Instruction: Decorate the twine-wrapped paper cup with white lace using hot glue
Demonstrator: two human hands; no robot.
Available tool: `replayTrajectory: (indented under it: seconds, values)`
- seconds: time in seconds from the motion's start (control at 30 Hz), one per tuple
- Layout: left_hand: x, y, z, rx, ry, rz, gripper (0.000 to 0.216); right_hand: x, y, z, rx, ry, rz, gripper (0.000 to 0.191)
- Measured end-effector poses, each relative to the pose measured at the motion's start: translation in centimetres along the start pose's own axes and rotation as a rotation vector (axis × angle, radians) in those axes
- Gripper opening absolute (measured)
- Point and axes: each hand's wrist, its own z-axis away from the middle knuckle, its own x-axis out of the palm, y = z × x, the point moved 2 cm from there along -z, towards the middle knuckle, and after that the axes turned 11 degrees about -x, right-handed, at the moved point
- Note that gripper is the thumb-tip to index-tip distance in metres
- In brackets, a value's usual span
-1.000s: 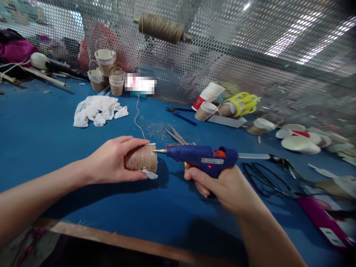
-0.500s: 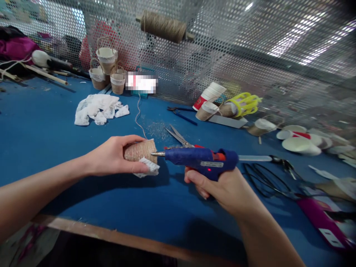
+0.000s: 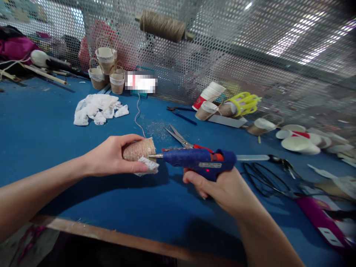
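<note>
Left hand fingers wrapped tight around a twine-covered cup lying sideways, thumb under, pinning a scrap of white lace at the cup's lower edge. Right hand fingers closed on the grip of a blue glue gun, red light on; its metal nozzle tip touches the cup rim just right of the left fingertips. Just beyond the gun, scissors lie open on the blue table. A loose twine strand runs from the cup away toward the mesh wall. Farther out from the left fingers: white lace pile, small finished baskets. Farther out past the right hand: stacked paper cups, a yellow plastic frame. Twine spool hangs on the mesh above.
</note>
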Motion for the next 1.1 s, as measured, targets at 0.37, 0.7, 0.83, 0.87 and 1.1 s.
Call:
replayTrajectory:
  seconds: [0.37,0.7,0.83,0.87,1.1]
  values:
    - [0.7,0.2,0.5,0.233,0.171,-0.293,0.065,-0.5,0.6,-0.2,-0.04,0.008,-0.059,0.026]
    - [0.4,0.0,0.2,0.156,0.215,-0.197,0.067,-4.5,2.1,-2.8,0.042,0.439,-0.024,0.031]
    - [0.5,0.1,0.3,0.09,0.184,-0.126,0.068,-6.6,4.5,-5.4,0.13,0.458,0.304,0.031]
    - [0.5,0.1,0.3,0.081,0.175,-0.115,0.068,-6.9,5.2,-6.0,0.16,0.47,0.361,0.031]
    - [0.7,0.0,0.3,-0.015,0.058,0.089,0.068,-7.1,8.3,-8.2,0.267,0.46,0.632,0.032]
